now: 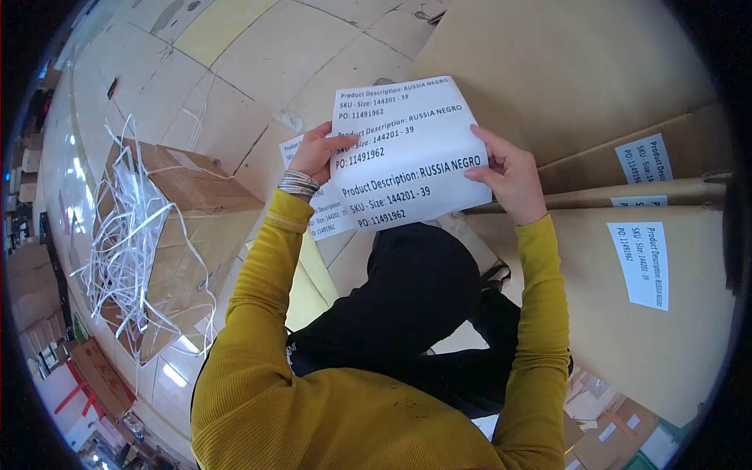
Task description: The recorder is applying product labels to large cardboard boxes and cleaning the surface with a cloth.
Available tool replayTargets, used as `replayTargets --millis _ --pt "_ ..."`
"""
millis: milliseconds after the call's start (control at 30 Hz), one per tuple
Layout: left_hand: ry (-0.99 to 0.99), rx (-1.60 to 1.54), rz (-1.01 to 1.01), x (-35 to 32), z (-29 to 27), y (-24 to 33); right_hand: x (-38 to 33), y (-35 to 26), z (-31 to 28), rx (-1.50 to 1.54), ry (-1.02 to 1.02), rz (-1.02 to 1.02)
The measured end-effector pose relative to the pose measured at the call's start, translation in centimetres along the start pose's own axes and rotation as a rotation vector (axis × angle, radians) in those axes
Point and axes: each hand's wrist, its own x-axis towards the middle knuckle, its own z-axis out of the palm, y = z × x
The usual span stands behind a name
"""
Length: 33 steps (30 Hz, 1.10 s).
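A white sheet of printed labels [407, 168] is stretched between my two hands in front of my knees, its print facing up. My left hand [315, 153] grips the sheet's left edge, thumb lying over the front. At the right edge, my right hand [511, 176] pinches it between thumb and fingers. More printed label sheets [329, 215] show behind and below the left hand; whether that hand holds them too I cannot tell. Near my right arm, similar white labels [642, 266] are stuck on large cardboard boxes [580, 290].
An open cardboard box [192, 251] at the left spills a tangle of white strapping strips [133, 243]. Yellow paper [308, 286] lies on the tiled floor [290, 55] beside my leg. Another big brown carton [564, 63] stands at the far right. More boxes line the left rim.
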Motion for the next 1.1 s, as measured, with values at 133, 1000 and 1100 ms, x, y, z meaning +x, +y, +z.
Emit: replayTargets --millis 133,1000,1100 --pt "-0.128 0.018 -0.080 -1.1 0.3 0.3 -0.1 0.0 -0.7 -0.071 0.043 0.027" --pt "0.067 0.063 0.096 0.5 -1.2 1.9 0.0 -0.9 1.8 -0.379 0.353 -0.554" --pt "0.054 0.013 0.081 1.0 -1.8 2.1 0.1 -1.0 1.8 -0.416 0.336 -0.592"
